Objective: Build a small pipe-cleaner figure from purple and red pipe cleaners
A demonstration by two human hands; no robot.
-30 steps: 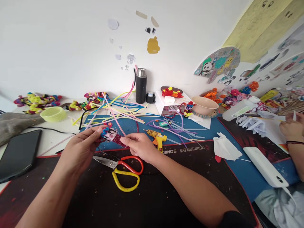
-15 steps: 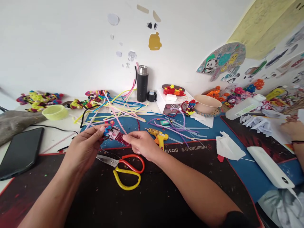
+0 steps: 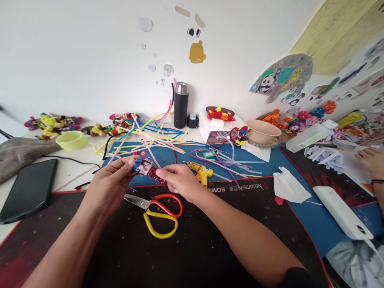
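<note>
A small pipe-cleaner figure (image 3: 146,167), with a blue top, a pale pink middle and a dark red lower end, is held between both hands above the mat. My left hand (image 3: 115,180) pinches its blue end. On the dark red end, the thumb and fingers of my right hand (image 3: 179,181) are closed. Just below the hands lie scissors (image 3: 162,214) with one red and one yellow handle, blades pointing left. A yellow glue gun (image 3: 202,172) rests beyond my right hand.
Pipe cleaners (image 3: 150,138) lie heaped behind the hands. A black flask (image 3: 181,106) stands by the wall. To the left is a phone (image 3: 28,190); to the right, a white power bank (image 3: 342,212). Another person's hand (image 3: 370,160) is at the far right.
The figure and both hands stay almost in place, with the figure turned slightly. The whole view has shifted a little. At the far right, the other person's hand has moved slightly.
</note>
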